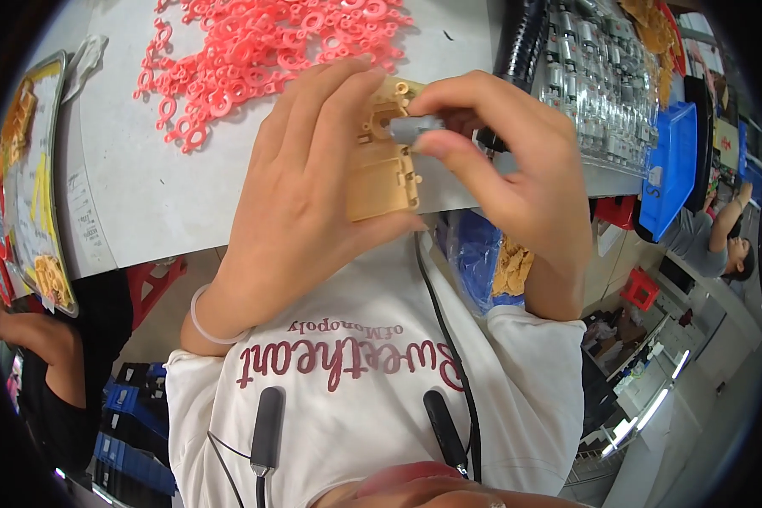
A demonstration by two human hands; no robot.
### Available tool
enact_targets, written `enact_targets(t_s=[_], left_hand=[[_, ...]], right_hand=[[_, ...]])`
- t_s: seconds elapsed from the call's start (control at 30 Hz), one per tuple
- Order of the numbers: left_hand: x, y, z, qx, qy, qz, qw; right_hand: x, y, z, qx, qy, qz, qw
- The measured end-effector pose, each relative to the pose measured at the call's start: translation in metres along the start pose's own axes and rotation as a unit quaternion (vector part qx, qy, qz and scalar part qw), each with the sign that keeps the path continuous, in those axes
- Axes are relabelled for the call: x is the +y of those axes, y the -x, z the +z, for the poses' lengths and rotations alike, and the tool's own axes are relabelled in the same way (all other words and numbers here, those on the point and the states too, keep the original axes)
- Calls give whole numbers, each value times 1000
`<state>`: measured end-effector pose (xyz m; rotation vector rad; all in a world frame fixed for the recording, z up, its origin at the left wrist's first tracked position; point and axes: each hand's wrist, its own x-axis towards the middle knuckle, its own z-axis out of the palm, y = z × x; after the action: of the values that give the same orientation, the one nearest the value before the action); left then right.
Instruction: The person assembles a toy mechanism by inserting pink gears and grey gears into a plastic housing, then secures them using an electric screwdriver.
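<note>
1. A tan plastic shell (383, 188) sits at upper centre, above the near edge of the pale worktop (165, 199), its moulded inside turned upward, likely so its pegs and recesses can be seen.

2. The worker's left hand (292, 182) spans the shell from the left, fingers over its far side, thumb along its lower edge. The grip is closed around the piece, probably to steady it.

3. The right hand (516, 157) pinches a small grey cylinder (413, 129), thumb and fingertips closed on its right end. That hold leaves the other end free over the shell's recess; from here I cannot tell whether it is seated.

4. Loose pink ringed pieces (237, 59) lie heaped at the top of the frame, beyond the hands and seemingly out of their way.

5. At upper right, a clear tray (605, 161) carries rows of small silvery cylinders (586, 80), perhaps lined up for easy picking by the hand nearest them.
</note>
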<state>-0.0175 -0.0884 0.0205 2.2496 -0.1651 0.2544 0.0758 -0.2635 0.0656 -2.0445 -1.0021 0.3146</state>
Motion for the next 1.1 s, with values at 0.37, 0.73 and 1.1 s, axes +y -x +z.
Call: enact_targets(t_s=[0.37,0.73,1.1], left_hand=[[-3,3,4,29,30,13,999],[-6,4,3,18,46,3,999],[-7,3,1,16,86,-5,996]], right_hand=[[-26,-17,15,8,102,21,995],[-31,-34,6,-80,134,34,987],[2,-22,4,-60,-19,48,997]])
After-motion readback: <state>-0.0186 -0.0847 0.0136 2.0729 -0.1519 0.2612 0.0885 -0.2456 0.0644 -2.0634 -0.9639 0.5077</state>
